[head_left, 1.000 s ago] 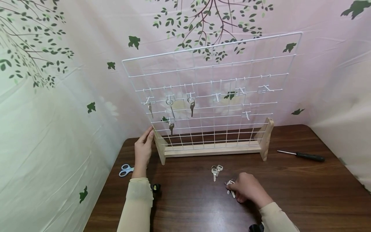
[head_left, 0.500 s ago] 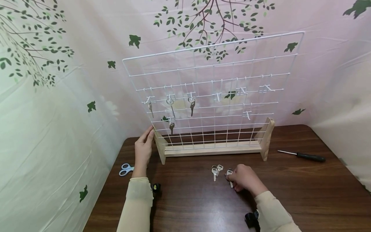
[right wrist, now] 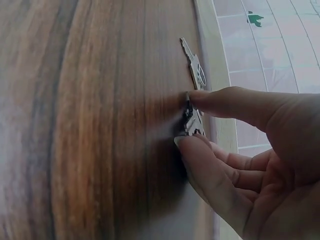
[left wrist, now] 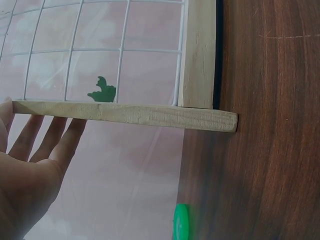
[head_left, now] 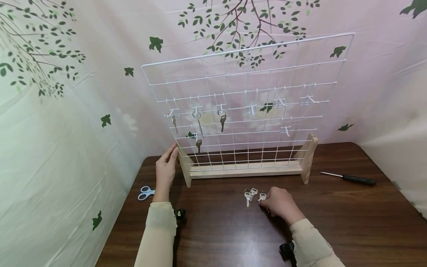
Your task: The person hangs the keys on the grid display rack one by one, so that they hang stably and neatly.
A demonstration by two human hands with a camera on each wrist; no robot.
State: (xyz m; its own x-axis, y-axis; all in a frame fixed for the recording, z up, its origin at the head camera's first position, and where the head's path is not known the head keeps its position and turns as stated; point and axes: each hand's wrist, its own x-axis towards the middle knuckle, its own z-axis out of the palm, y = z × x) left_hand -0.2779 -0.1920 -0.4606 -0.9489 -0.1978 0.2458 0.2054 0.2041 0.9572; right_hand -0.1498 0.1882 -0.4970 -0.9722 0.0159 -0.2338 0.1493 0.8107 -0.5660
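In the head view my left hand holds the left wooden upright of a rack with a white wire grid. The left wrist view shows its fingertips against the outer face of that wooden upright. Low over the table, my right hand pinches a key between thumb and forefinger. The right wrist view has the pinched key partly hidden by the fingertips. Just left of it lie loose keys with a ring. Several keys hang on the grid's left hooks, one being a dark key.
Blue-handled scissors lie left of the left forearm. A screwdriver with a black handle lies at the right of the brown table. White hooks without keys sit on the grid's right half. A green round object shows in the left wrist view.
My right hand has moved forward and slightly left across the table with the key, closer to the loose keys. The left hand stays on the upright.
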